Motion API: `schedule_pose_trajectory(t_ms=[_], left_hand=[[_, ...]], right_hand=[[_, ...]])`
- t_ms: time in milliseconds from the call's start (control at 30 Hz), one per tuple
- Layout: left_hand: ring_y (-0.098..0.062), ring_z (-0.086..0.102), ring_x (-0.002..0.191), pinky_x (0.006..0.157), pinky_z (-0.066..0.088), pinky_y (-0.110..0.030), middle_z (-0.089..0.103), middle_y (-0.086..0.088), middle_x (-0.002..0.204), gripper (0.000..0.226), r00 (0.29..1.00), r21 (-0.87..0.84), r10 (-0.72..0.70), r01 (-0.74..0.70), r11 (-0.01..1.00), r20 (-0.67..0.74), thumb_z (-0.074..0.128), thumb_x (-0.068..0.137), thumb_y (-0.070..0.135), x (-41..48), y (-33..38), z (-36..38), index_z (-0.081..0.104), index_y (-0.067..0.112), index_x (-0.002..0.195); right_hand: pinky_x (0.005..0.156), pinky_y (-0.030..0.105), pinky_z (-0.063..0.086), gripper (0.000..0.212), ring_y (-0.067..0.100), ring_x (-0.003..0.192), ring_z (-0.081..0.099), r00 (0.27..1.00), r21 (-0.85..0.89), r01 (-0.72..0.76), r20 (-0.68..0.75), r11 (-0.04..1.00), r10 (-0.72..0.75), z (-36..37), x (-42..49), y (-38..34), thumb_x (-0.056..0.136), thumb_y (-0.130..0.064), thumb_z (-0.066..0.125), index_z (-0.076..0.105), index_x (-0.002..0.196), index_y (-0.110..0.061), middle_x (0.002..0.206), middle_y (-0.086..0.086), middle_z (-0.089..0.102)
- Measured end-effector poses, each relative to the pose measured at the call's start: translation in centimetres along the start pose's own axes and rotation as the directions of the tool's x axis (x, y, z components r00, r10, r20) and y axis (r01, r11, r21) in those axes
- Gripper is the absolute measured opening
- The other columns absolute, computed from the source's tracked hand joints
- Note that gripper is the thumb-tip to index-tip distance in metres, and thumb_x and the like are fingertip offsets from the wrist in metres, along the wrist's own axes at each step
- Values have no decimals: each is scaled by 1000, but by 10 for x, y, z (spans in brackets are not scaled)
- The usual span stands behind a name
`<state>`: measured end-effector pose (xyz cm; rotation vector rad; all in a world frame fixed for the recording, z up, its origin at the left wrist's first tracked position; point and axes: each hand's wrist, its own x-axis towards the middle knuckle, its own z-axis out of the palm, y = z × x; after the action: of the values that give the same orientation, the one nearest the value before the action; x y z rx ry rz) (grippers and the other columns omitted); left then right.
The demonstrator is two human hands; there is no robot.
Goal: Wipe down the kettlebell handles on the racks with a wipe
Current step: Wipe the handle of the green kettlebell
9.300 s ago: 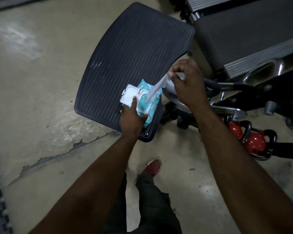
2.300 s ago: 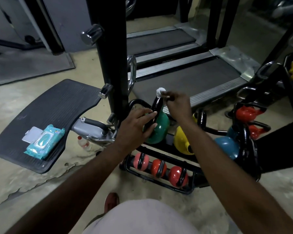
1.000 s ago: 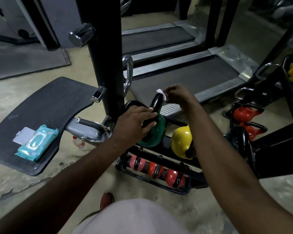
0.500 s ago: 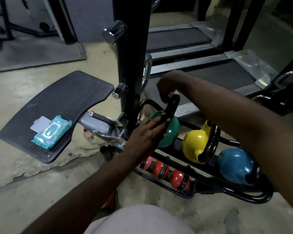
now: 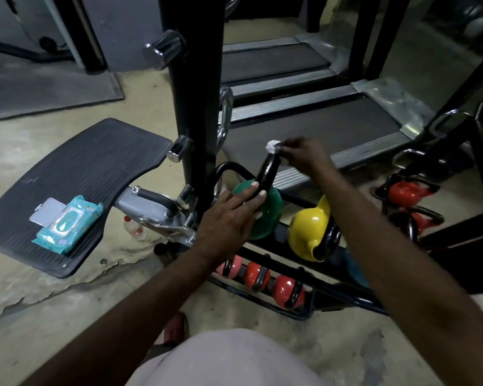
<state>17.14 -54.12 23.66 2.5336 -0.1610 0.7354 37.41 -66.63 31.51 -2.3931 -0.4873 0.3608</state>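
A green kettlebell (image 5: 269,215) sits on the upper row of a low black rack (image 5: 299,310). Its black handle (image 5: 268,174) stands upright. My right hand (image 5: 301,154) pinches a crumpled white wipe (image 5: 272,146) against the top of that handle. My left hand (image 5: 229,218) holds the lower part of the handle and the green body. A yellow kettlebell (image 5: 308,229) with a black handle lies to the right. Three small red and pink kettlebells (image 5: 258,277) line the lower row.
A teal wipes pack (image 5: 67,224) with its lid open lies on a black ribbed platform (image 5: 81,179) at left. A black upright post (image 5: 195,101) stands just behind the rack. Treadmills (image 5: 313,121) lie behind; more red kettlebells (image 5: 407,196) sit at right.
My right hand has come back from behind the handle to its top, with the wipe showing again. My left hand keeps its hold on the green kettlebell. The view has shifted slightly.
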Motion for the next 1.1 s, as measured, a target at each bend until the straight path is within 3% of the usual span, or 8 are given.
schedule_pose_trajectory(t_ms=[167,267,400,533,700,867,1000,1100], left_hand=[[-24,60,101,87,52,-36,56,-3,142,37,999,2,28,-28,1000,-28,61,97,25,1,-1,-3,62,16,133],[-22,60,102,87,51,-33,56,-3,142,38,999,-3,32,-32,999,-12,61,96,26,2,-1,-5,62,16,133],[-21,58,102,85,53,-34,55,-3,143,39,999,5,31,-31,1000,17,60,97,28,4,-3,-8,60,17,135],[-25,59,104,84,53,-34,56,-3,142,39,999,12,34,-34,999,4,59,97,29,2,-3,-8,61,17,134],[-24,59,102,85,53,-37,56,-3,141,38,999,-3,49,-49,999,-4,60,98,29,4,-5,-6,61,16,133],[-23,60,107,85,54,-39,56,-2,141,39,999,-22,45,-45,999,22,61,97,31,4,-8,-7,61,17,134],[-24,58,112,85,54,-42,53,-3,145,41,998,-43,42,-41,998,45,58,98,31,5,-5,-11,58,17,137],[-25,51,120,96,50,-40,43,-9,152,50,993,-26,97,-95,995,61,63,95,21,-4,-5,-15,50,13,143]], right_hand=[[87,49,54,18,24,84,70,905,599,-234,-152,765,396,69,-1,59,62,-55,74,75,67,-38,81,1,74],[88,51,57,8,30,83,70,849,725,-256,-148,640,508,80,-9,47,71,-23,74,69,65,-25,89,12,75],[81,38,57,32,27,84,66,819,798,-246,-131,549,558,77,-16,31,77,12,65,64,69,-19,90,16,70],[85,45,58,28,32,86,67,815,891,-231,-42,390,578,70,-20,22,83,12,62,62,71,-13,96,22,70],[72,38,57,25,30,86,69,768,879,-264,-58,397,638,72,-17,17,85,6,61,64,72,-16,100,18,71],[64,31,61,20,23,78,66,791,974,-202,103,100,603,65,-19,3,88,8,56,70,88,-7,97,16,69],[49,20,54,22,13,65,59,804,951,-278,153,136,574,52,-23,2,94,5,51,68,92,-8,77,5,65],[61,18,51,18,11,71,58,920,814,-279,73,510,385,22,-19,-5,93,5,55,69,97,-6,75,0,71]])
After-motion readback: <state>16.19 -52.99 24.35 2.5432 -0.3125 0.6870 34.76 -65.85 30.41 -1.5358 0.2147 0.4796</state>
